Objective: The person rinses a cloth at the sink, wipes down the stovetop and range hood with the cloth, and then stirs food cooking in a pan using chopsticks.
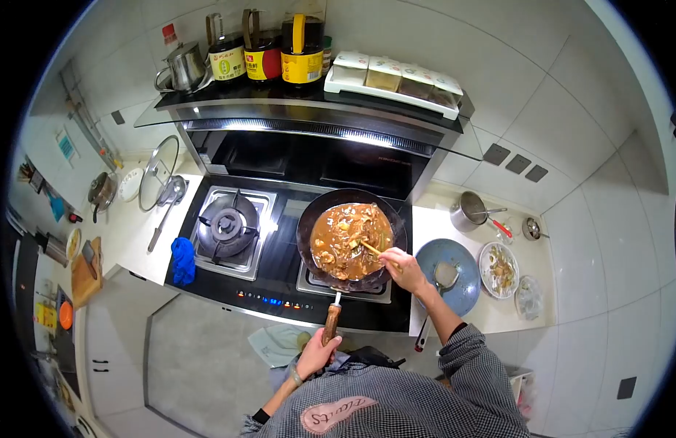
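Note:
A dark wok [303, 252] full of brown stew [338, 237] with chunks in it sits on the right burner. My left hand [318, 355] is closed around the wok's wooden handle [332, 321] at the stove's front. Over the wok's right side, my right hand [403, 269] grips wooden chopsticks [370, 248], whose tips reach into the stew by a pale yellow piece. To the right of that hand lies a blue pan [466, 288] with a ladle [446, 274] resting in it.
The left burner [227, 225] holds no pot; a blue cloth [183, 260] lies beside it. A glass lid [159, 171] leans at the left. Sauce jugs [263, 57] and a seasoning box [393, 82] stand on the shelf. A saucepan [467, 212] and a food-stained bowl [499, 270] are on the right.

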Demonstrator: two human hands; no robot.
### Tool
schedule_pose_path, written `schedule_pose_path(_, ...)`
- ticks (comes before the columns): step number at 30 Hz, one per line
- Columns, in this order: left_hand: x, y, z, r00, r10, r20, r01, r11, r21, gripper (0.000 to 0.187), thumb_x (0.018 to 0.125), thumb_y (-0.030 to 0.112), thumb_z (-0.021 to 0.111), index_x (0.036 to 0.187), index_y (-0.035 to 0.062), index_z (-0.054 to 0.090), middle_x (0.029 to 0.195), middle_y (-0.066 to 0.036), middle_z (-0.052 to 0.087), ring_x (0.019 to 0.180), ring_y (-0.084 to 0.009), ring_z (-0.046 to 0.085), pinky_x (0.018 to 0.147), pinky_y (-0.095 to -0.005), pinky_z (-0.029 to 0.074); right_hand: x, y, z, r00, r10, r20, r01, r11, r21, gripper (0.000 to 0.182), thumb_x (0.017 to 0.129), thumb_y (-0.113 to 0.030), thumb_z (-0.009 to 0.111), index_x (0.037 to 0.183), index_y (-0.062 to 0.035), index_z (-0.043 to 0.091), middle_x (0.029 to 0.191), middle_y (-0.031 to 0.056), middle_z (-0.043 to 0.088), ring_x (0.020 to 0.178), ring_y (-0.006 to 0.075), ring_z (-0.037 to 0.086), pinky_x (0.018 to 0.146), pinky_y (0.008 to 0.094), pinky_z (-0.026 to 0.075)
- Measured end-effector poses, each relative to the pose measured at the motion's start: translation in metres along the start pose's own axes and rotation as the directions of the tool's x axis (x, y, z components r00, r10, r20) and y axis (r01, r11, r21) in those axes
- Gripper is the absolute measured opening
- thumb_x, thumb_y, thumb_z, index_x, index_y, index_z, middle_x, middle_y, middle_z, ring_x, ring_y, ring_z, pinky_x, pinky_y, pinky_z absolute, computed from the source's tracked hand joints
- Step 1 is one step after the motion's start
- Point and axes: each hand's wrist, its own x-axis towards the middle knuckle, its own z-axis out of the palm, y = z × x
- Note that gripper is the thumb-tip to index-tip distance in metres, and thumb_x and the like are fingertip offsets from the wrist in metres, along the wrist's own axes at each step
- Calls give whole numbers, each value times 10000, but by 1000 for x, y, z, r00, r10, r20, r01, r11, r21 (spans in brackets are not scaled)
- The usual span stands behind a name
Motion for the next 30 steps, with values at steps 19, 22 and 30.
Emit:
schedule_pose_path(19, -1, 0, 1, 999, 43, -11, -43, 999, 2, 309, 911, 271, 598, 1004, 13, 458, 659, -5, 501, 508, -80, 502, 458, -239, 426, 36, 23, 23, 974, 66, -219, -48, 995, 84, 143, 878, -86, 610, 976, -10, 683, 905, 116, 668, 805, 185, 650, 696, 278, 512)
schedule_pose_path(22, -1, -1, 0, 999, 35, 9, -35, 999, -8, 312, 911, 274, 599, 1005, 13, 457, 667, -5, 503, 514, -78, 503, 463, -239, 428, 42, 18, 13, 951, 258, -168, -196, 928, 316, 143, 874, -95, 606, 952, -1, 679, 873, 139, 668, 766, 210, 652, 697, 303, 507)
schedule_pose_path(30, -4, 3, 2, 1000, -8, -4, 8, 999, -41, 236, 917, 222, 601, 1028, 64, 465, 682, 11, 487, 527, -82, 487, 461, -235, 418, 77, 32, 35, 953, 122, -276, -76, 982, 172, 136, 856, -109, 614, 945, -25, 675, 888, 150, 663, 807, 282, 651, 726, 333, 506)
